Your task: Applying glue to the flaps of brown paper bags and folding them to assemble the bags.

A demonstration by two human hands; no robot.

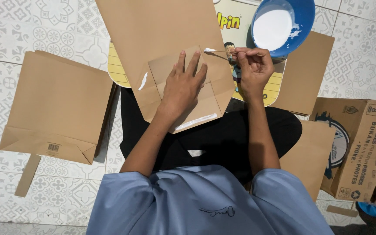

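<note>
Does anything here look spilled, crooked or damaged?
Nothing is damaged. White glue is smeared up the inner wall of the round blue bowl. The white glue streaks on the folded brown paper bag look uneven. The left hand presses the fold; the right hand holds a thin glue-tipped stick.

— What's under the left hand (182, 87)?
— A flat paper bag (162, 39), lying on a board (118, 69) across the lap.
— And to its right?
— The right hand (252, 67) holds a stick (220, 52) over the bag's edge; a bowl (303, 17) sits behind it.
— Elsewhere?
— A stack of bags (57, 104) lies left on the floor, a box (362, 148) right.
</note>
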